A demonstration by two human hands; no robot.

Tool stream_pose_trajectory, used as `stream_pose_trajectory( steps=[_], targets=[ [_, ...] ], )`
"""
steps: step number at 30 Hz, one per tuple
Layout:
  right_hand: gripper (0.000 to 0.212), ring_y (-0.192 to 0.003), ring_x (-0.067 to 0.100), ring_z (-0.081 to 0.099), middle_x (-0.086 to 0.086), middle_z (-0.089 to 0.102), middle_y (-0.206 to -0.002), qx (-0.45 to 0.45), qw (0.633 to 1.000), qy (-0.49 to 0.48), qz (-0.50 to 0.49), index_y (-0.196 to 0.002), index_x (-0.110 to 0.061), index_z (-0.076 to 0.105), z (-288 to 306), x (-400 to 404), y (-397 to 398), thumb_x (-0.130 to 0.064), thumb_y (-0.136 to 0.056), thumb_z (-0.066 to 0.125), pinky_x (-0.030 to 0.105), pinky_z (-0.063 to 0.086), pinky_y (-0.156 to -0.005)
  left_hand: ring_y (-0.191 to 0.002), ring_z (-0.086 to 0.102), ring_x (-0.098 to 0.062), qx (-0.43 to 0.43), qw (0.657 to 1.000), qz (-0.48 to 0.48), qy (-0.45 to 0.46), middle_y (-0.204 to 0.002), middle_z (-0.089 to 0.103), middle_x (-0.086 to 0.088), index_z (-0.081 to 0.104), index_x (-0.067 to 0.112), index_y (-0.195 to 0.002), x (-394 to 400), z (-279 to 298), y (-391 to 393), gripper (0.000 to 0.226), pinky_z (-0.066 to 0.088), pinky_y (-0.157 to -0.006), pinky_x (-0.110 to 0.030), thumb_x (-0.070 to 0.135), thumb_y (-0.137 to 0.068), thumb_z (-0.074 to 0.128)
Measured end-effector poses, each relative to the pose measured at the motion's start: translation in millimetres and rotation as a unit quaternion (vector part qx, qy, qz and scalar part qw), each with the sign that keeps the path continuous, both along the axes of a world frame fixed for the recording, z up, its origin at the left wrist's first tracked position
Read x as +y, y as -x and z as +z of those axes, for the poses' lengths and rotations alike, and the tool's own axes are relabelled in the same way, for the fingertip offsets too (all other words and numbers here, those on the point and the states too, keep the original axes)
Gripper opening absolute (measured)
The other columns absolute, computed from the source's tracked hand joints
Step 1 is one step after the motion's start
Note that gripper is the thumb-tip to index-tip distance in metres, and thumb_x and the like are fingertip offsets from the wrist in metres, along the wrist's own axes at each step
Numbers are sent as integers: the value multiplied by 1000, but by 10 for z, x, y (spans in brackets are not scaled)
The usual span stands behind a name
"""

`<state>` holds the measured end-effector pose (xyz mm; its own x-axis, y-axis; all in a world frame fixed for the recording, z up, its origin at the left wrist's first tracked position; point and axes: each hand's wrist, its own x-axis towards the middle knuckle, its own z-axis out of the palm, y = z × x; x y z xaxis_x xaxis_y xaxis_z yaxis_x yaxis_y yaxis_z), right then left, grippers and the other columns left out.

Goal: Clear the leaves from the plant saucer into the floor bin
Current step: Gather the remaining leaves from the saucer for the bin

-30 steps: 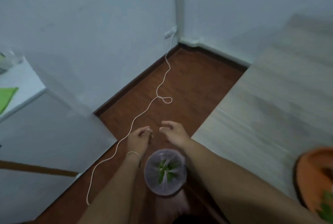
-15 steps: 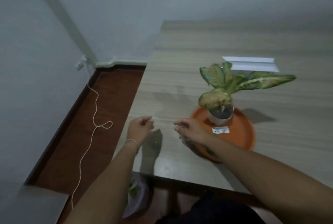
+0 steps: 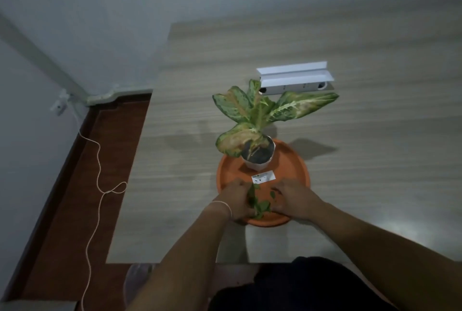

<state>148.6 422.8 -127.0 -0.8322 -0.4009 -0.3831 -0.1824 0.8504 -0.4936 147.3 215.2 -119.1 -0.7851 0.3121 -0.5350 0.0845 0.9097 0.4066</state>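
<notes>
An orange plant saucer (image 3: 295, 160) sits on the wooden table with a white pot (image 3: 257, 160) and its variegated plant (image 3: 255, 113) in it. Small green leaves (image 3: 260, 204) lie in the saucer's near part. My left hand (image 3: 236, 200) and my right hand (image 3: 292, 198) are both inside the saucer, cupped on either side of the leaf pile and touching it. The left fingers curl around some leaves. The floor bin (image 3: 136, 283), lined with a clear bag, shows only partly below the table's front edge, by my left arm.
A white paper tag (image 3: 263, 177) lies in the saucer in front of the pot. A white folded box (image 3: 295, 78) rests on the table behind the plant. A thin white cord (image 3: 98, 160) runs over the brown floor along the wall at the left.
My view swung from the floor bin up to the table. Both hands moved forward from the table's edge into the saucer and closed in around the leaves.
</notes>
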Motion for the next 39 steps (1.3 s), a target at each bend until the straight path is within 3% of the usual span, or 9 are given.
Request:
stream_pose_trajectory(
  steps=[3, 7, 13, 16, 19, 23, 27, 31, 39],
  targets=[
    [38, -86, 15, 53, -4, 60, -99, 30, 999, -45, -3, -99, -27, 61, -77, -117, 27, -52, -71, 66, 30, 46, -73, -114, 46, -30, 22, 997, -63, 50, -128, 43, -8, 52, 16, -126, 34, -66, 38, 67, 43, -99, -38, 42, -69, 74],
    [43, -110, 24, 53, 3, 57, -120, 25, 998, -58, -15, -117, -22, 59, -145, -276, -4, -45, -80, 61, 35, 45, -89, -113, 44, -32, 46, 991, -105, 69, -128, 43, -10, 52, 11, -128, -4, -152, 50, 60, 42, -100, -39, 34, -76, 70],
    [23, -104, 21, 57, 3, 61, -119, 8, 997, -58, 40, -106, -20, 63, -172, -248, 99, -30, -85, 60, 29, 42, -79, -103, 55, -34, 42, 991, -116, 54, -113, 57, -15, 64, 7, -105, -33, -104, 20, 31, 49, -88, -39, 27, -82, 62],
    [21, -106, 21, 56, 3, 61, -119, 3, 993, -67, 97, -105, -19, 65, -136, -75, 193, -24, -86, 57, 31, 47, -84, -98, 57, -34, 45, 991, -113, 47, -110, 58, -15, 65, 6, -102, -59, -32, 51, 29, 50, -84, -37, 26, -82, 63],
    [23, -107, 21, 55, 2, 60, -117, 10, 992, -73, 102, -104, -22, 64, -120, 80, 243, -26, -84, 53, 34, 50, -85, -101, 56, -32, 50, 993, -102, 36, -116, 52, -12, 61, 12, -115, -52, -33, 91, 43, 47, -86, -34, 33, -79, 68],
    [41, -109, 24, 54, 4, 57, -120, 57, 988, -71, 125, -121, -25, 56, -148, 83, 207, -36, -82, 51, 39, 50, -89, -112, 49, -31, 26, 991, -124, 52, -134, 40, -7, 34, 26, -143, 28, -123, 105, 78, 49, -97, -42, 42, -76, 71],
    [61, -109, 26, 53, 5, 53, -124, 112, 976, -79, 170, -136, -25, 42, -224, -42, 201, -46, -80, 56, 40, 47, -92, -114, 47, -34, 40, 991, -110, 60, -134, 39, -9, 29, 22, -145, 65, -177, 82, 87, 48, -97, -44, 41, -72, 73],
    [66, -111, 28, 52, 9, 52, -125, 131, 971, -87, 181, -137, -25, 43, -254, -133, 215, -55, -80, 57, 42, 45, -92, -112, 50, -31, 49, 995, -62, 60, -128, 48, -8, 43, 16, -134, 34, -172, 66, 75, 47, -98, -41, 38, -70, 75],
    [36, -105, 25, 54, 4, 60, -114, 135, 969, -98, 180, -111, -27, 68, -272, -265, 160, -48, -83, 58, 39, 46, -83, -97, 58, -29, 42, 996, -56, 58, -109, 57, -9, 63, 14, -110, 34, -88, 38, 33, 47, -83, -34, 28, -80, 66]
  ],
)
